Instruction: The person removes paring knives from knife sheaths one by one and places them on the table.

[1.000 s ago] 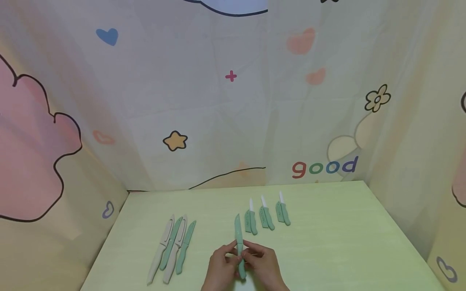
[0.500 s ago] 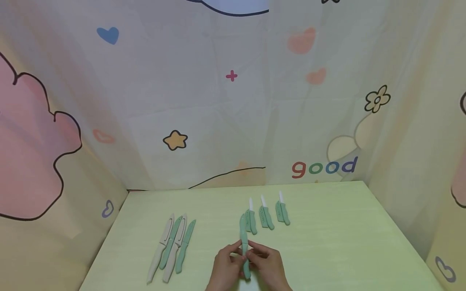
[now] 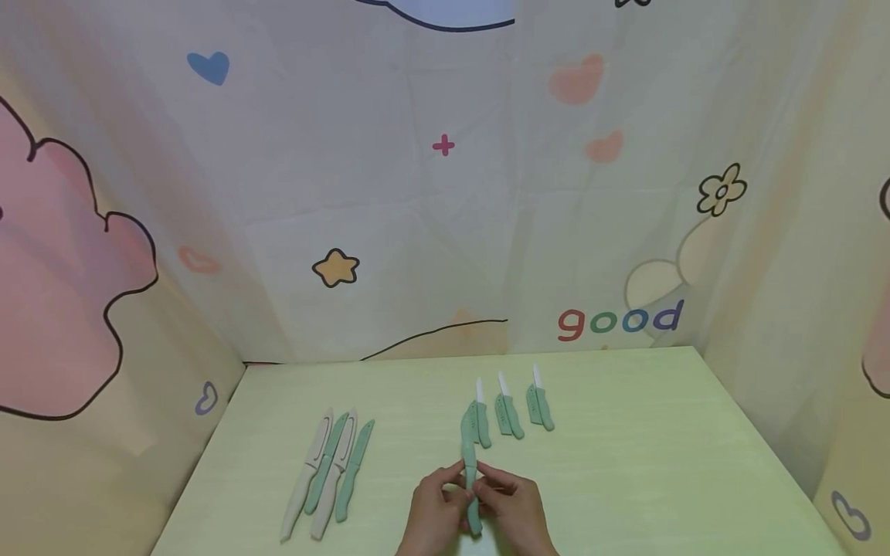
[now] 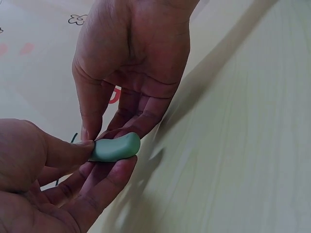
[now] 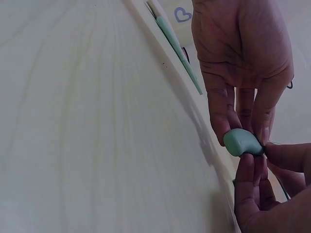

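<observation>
At the front middle of the table, a sheathed green knife (image 3: 469, 452) is held up with its tip pointing away. My left hand (image 3: 434, 510) pinches its handle from the left side, thumb and fingers around it. On the other side, my right hand (image 3: 514, 506) grips the same handle between thumb and fingertips. The rounded handle end (image 4: 119, 146) shows between both hands' fingers in the left wrist view, and again as a green handle butt (image 5: 238, 142) in the right wrist view. In the head view the sheath overlaps the nearest small paring knife (image 3: 484, 425).
Two more small paring knives, a middle one (image 3: 513, 417) and a right one (image 3: 544, 408), lie with white blades showing and green sheaths alongside. To the left, two grey sheathed knives (image 3: 327, 503) and two green ones (image 3: 352, 479) lie side by side. A printed curtain (image 3: 389, 193) stands behind the table.
Both hands have shifted slightly right with the green knife, and its tip now overlaps the nearest paring knife. The knife has turned a little; the lying knives stay put.
</observation>
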